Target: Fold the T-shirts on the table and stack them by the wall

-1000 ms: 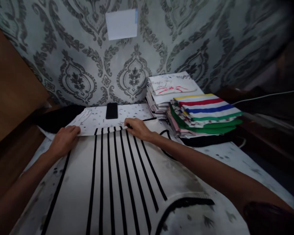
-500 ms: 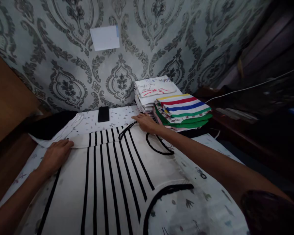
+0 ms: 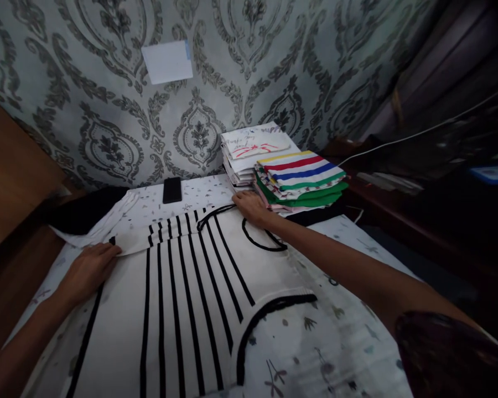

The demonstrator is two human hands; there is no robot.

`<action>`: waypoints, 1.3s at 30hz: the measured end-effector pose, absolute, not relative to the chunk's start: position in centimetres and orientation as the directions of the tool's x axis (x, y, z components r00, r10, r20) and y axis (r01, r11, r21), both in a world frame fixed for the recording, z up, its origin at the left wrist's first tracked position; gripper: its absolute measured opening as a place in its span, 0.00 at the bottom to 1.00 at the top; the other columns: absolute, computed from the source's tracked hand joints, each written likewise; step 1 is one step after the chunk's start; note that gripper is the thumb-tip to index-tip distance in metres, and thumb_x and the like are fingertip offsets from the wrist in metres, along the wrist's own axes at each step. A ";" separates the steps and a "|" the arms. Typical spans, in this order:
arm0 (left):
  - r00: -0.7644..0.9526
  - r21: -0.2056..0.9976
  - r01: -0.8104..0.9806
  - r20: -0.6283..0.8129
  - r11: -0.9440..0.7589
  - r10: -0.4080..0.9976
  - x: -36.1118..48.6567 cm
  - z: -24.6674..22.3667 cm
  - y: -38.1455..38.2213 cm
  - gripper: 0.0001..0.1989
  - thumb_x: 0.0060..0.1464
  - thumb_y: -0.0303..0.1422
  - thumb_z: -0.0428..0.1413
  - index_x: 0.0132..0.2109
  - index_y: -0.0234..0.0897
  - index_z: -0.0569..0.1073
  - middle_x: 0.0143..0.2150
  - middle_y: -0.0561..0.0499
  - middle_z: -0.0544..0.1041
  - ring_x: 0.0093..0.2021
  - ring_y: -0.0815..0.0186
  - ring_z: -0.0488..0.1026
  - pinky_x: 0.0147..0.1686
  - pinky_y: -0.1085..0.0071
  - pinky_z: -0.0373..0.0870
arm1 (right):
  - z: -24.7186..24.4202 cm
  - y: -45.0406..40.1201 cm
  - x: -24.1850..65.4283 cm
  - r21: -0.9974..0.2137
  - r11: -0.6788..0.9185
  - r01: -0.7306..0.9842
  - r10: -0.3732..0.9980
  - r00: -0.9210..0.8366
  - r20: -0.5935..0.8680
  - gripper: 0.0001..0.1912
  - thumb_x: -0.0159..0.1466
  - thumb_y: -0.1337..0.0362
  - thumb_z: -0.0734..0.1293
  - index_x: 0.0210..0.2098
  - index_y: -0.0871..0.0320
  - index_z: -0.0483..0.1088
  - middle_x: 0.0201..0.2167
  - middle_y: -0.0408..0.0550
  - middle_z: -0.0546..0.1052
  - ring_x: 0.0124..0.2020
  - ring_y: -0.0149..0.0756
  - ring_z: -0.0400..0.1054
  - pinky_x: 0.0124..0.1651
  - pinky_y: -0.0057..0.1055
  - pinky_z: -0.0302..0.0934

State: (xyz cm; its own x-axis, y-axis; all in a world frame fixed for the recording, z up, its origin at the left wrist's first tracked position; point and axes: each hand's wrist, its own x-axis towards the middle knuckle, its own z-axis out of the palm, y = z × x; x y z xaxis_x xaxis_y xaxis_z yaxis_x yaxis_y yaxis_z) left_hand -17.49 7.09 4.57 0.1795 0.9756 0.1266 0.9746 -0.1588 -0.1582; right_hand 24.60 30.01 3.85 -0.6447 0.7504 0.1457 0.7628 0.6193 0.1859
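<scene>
A white sleeveless top [image 3: 120,309] with black stripes and black trim lies spread on a white cloth printed with small motifs [image 3: 307,354]. Its far side is turned over in a narrow folded band. My left hand [image 3: 92,268] holds the left end of that band, fingers close together at the edge. At the band's other end, by the black-trimmed neckline, my right hand [image 3: 251,208] has its fingers curled over the fabric; its thumb is hidden. One armhole opening shows below my right wrist, and the curved black-edged one lies nearer to me.
Just beyond my right hand stand a folded pile with a colourful striped cloth on top [image 3: 301,171] and a white folded stack [image 3: 253,145]. A black phone [image 3: 172,190] lies near the patterned wall. Dark and white cloth [image 3: 89,215] is bunched at the left.
The view has shifted slightly. My right hand has drawn its fingers in a little at the fabric's edge, and the folded band's stripes look more rumpled. My left hand keeps its place.
</scene>
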 end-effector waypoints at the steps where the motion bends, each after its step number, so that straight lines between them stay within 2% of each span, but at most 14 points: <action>1: 0.172 -0.167 0.975 0.129 -0.150 0.977 -17.6 4.4 7.1 0.20 0.63 0.37 0.40 0.43 0.41 0.77 0.42 0.43 0.80 0.43 0.53 0.77 0.45 0.59 0.71 | 4.1 29.7 24.4 0.186 0.613 0.768 0.755 -0.638 0.149 0.19 0.67 0.77 0.54 0.50 0.64 0.72 0.49 0.63 0.76 0.52 0.50 0.67 0.49 0.41 0.57; 4: 0.175 -0.181 0.972 0.123 -0.151 0.977 -17.6 4.3 7.0 0.20 0.63 0.36 0.40 0.45 0.40 0.76 0.43 0.42 0.80 0.44 0.53 0.76 0.46 0.59 0.71 | 4.8 27.9 22.8 0.150 0.657 0.738 0.719 -0.674 0.170 0.15 0.69 0.72 0.57 0.50 0.64 0.72 0.49 0.63 0.75 0.52 0.52 0.66 0.52 0.43 0.56; 7: 0.170 -0.177 0.973 0.109 -0.149 0.979 -17.3 4.5 6.9 0.19 0.64 0.36 0.40 0.44 0.39 0.76 0.43 0.42 0.79 0.44 0.54 0.76 0.45 0.59 0.70 | 5.1 25.0 19.7 0.067 0.826 0.559 0.543 -0.822 0.172 0.14 0.69 0.62 0.64 0.52 0.61 0.71 0.50 0.58 0.74 0.52 0.49 0.65 0.52 0.40 0.58; 8: 0.165 -0.176 0.974 0.107 -0.145 0.980 -17.1 4.6 6.9 0.20 0.64 0.36 0.40 0.44 0.39 0.76 0.43 0.42 0.79 0.44 0.54 0.76 0.45 0.59 0.71 | 5.0 24.1 18.5 0.058 0.870 0.490 0.476 -0.864 0.163 0.14 0.68 0.61 0.64 0.51 0.60 0.71 0.50 0.57 0.74 0.52 0.48 0.65 0.51 0.39 0.58; 10: 0.159 -0.185 0.973 0.104 -0.138 0.982 -16.7 5.0 6.8 0.20 0.64 0.36 0.40 0.43 0.38 0.76 0.43 0.41 0.79 0.44 0.54 0.76 0.44 0.59 0.71 | 5.0 22.8 16.4 0.076 0.904 0.421 0.410 -0.903 0.128 0.12 0.69 0.66 0.62 0.49 0.61 0.72 0.49 0.57 0.74 0.52 0.46 0.65 0.50 0.38 0.59; 13: 0.144 -0.230 0.966 0.110 -0.116 0.983 -16.5 5.6 6.7 0.20 0.63 0.34 0.40 0.44 0.37 0.76 0.43 0.41 0.79 0.44 0.53 0.76 0.45 0.59 0.70 | 5.1 22.0 15.0 0.098 0.880 0.465 0.457 -0.884 0.093 0.13 0.69 0.75 0.58 0.47 0.63 0.73 0.46 0.57 0.76 0.51 0.45 0.67 0.48 0.37 0.60; 17: 0.114 -0.286 0.955 0.127 -0.074 0.985 -16.7 5.7 6.5 0.20 0.63 0.32 0.40 0.46 0.35 0.77 0.44 0.39 0.79 0.46 0.51 0.75 0.45 0.58 0.70 | 5.6 21.9 15.7 0.035 0.832 0.554 0.544 -0.826 0.148 0.12 0.70 0.73 0.58 0.45 0.63 0.73 0.44 0.57 0.77 0.49 0.44 0.69 0.47 0.35 0.60; 19: 0.118 -0.290 0.954 0.121 -0.078 0.986 -16.9 5.3 6.4 0.21 0.63 0.31 0.39 0.45 0.35 0.77 0.44 0.39 0.79 0.46 0.51 0.75 0.45 0.57 0.70 | 5.5 21.7 16.2 -0.024 0.821 0.571 0.569 -0.813 0.126 0.11 0.70 0.72 0.59 0.44 0.62 0.73 0.45 0.56 0.77 0.48 0.43 0.69 0.45 0.33 0.60; 25: 0.133 -0.212 0.972 0.147 -0.100 0.980 -17.0 4.3 6.2 0.21 0.61 0.34 0.40 0.45 0.36 0.77 0.43 0.40 0.79 0.45 0.51 0.76 0.46 0.57 0.70 | 4.2 21.2 16.5 -0.087 0.825 0.558 0.564 -0.815 0.134 0.11 0.68 0.69 0.62 0.49 0.61 0.70 0.48 0.55 0.75 0.49 0.43 0.69 0.47 0.34 0.62; 28: 0.130 -0.187 0.977 0.150 -0.101 0.980 -17.0 4.3 6.2 0.21 0.61 0.36 0.40 0.44 0.38 0.77 0.43 0.41 0.80 0.44 0.51 0.76 0.45 0.57 0.71 | 4.0 21.2 16.5 -0.086 0.809 0.582 0.588 -0.801 0.113 0.11 0.68 0.71 0.60 0.47 0.59 0.72 0.47 0.54 0.75 0.49 0.42 0.69 0.44 0.33 0.62; 31: 0.135 -0.162 0.980 0.135 -0.112 0.982 -17.4 4.5 6.1 0.22 0.60 0.38 0.40 0.43 0.41 0.78 0.42 0.42 0.81 0.45 0.51 0.77 0.45 0.56 0.71 | 4.0 21.6 16.8 -0.162 0.809 0.565 0.584 -0.805 0.104 0.09 0.68 0.67 0.62 0.45 0.59 0.73 0.46 0.53 0.76 0.48 0.42 0.70 0.44 0.32 0.63; 34: 0.130 -0.103 0.988 0.122 -0.117 0.984 -17.6 5.3 6.5 0.22 0.60 0.46 0.44 0.42 0.41 0.79 0.43 0.43 0.82 0.46 0.49 0.77 0.46 0.55 0.70 | 4.1 23.2 17.7 -0.252 0.797 0.549 0.596 -0.783 0.177 0.12 0.68 0.60 0.65 0.48 0.59 0.73 0.47 0.54 0.76 0.50 0.42 0.70 0.50 0.34 0.63; 36: 0.085 -0.035 0.996 0.131 -0.081 0.988 -17.0 5.9 7.0 0.24 0.61 0.50 0.44 0.42 0.40 0.79 0.43 0.44 0.82 0.46 0.49 0.77 0.47 0.55 0.71 | 4.0 24.9 18.7 -0.271 0.755 0.597 0.655 -0.707 0.266 0.16 0.70 0.60 0.61 0.52 0.61 0.72 0.50 0.56 0.76 0.54 0.43 0.69 0.57 0.37 0.61; 39: 0.001 0.061 0.998 0.184 -0.013 0.983 -14.8 6.1 8.4 0.27 0.64 0.47 0.40 0.46 0.37 0.79 0.47 0.41 0.81 0.50 0.52 0.77 0.53 0.57 0.70 | 2.8 27.7 20.3 -0.244 0.668 0.704 0.740 -0.592 0.318 0.22 0.72 0.61 0.57 0.61 0.65 0.65 0.61 0.62 0.70 0.63 0.46 0.63 0.64 0.40 0.56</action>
